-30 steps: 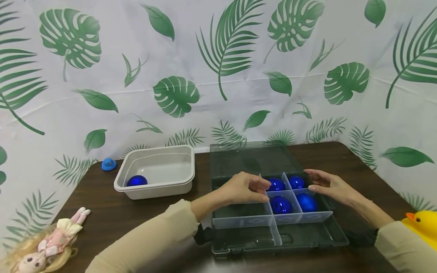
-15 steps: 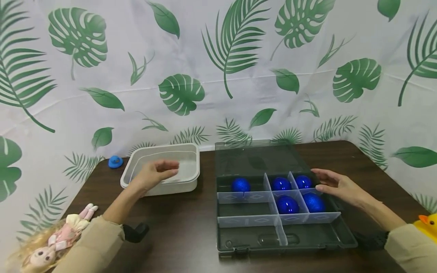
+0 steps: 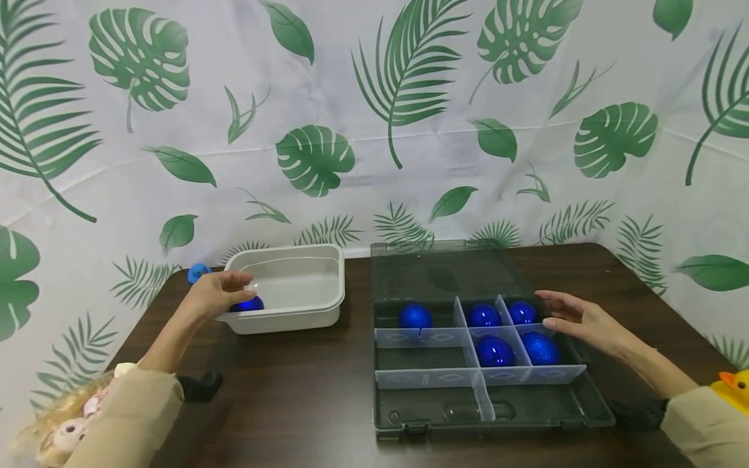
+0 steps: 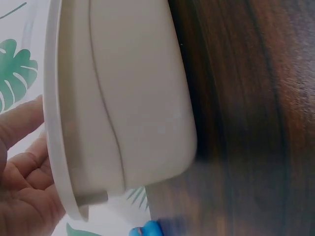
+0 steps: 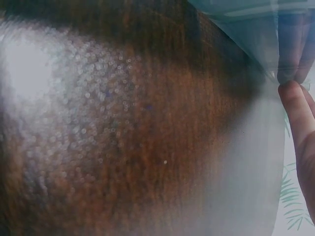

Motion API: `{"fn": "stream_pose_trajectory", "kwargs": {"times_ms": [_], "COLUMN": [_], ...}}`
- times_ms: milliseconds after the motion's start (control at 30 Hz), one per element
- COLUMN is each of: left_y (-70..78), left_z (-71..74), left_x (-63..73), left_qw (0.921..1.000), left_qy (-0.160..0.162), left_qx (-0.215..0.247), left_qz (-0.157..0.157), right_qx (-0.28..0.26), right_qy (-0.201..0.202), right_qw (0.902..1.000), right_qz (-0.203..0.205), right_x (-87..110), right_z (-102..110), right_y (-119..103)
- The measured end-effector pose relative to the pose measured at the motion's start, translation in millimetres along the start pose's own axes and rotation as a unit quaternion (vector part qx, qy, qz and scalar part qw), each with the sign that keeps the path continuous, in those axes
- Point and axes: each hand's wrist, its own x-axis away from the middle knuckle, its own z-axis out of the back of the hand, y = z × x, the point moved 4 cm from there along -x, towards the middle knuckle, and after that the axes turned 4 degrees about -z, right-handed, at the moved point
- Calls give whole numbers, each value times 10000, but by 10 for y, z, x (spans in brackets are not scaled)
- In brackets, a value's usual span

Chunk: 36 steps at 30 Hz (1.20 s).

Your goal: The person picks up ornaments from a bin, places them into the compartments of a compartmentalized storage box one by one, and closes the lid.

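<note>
Head view: a dark see-through box with dividers lies lid-open on a brown table. It holds five shiny blue balls: one in its back-left compartment, four in the small compartments on its right. To the box's left, well apart from it, a white tub holds one more blue ball at the end farther from the box. My left hand is over that end, thumb and fingers parted and curving toward the ball; whether they pinch it, I cannot tell. My right hand is at the box's right wall, fingers loosely spread, gripping nothing.

Left wrist view: the tub's outer wall fills the middle, my left fingers partly hidden behind its rim. The ball is out of sight, so my grip stays uncertain here too.

Right wrist view: one of my fingertips touches the box's clear wall; the table is blurred.

What could go wrong, I judge: the ball looks slick, so pinching it off-centre could send it rolling toward the box's side of the tub. Lifting too low could knock it on the rim. Pressing with my right fingertip could slide the box.
</note>
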Motion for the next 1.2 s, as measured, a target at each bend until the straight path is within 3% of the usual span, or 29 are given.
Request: {"fn": "stream_pose_trajectory", "kwargs": {"times_ms": [133, 367, 600, 867, 1033, 1200], "left_y": [23, 5, 17, 35, 46, 273], "left_z": [-18, -96, -209, -242, -251, -224], "left_x": [-49, -132, -208, -260, -268, -273], "left_qw": [9995, 9990, 9963, 9957, 9973, 9933], "left_qy": [-153, -398, -783, -817, -665, -329], "left_qx": [-245, -193, -340, -429, 33, 1088], "left_qz": [-85, 110, 0, 48, 318, -222], "right_qx": [-11, -38, -77, -159, -79, -23], "right_qy": [-18, -7, -18, -12, -22, 47], "right_qw": [10000, 10000, 10000, 9999, 10000, 9999], "right_qz": [-1, 16, -25, -60, 28, 129], "right_x": [2, 1, 0, 17, -1, -9], "right_z": [-4, -1, 6, -2, -8, 10], "right_y": [6, 1, 10, 8, 6, 3]}}
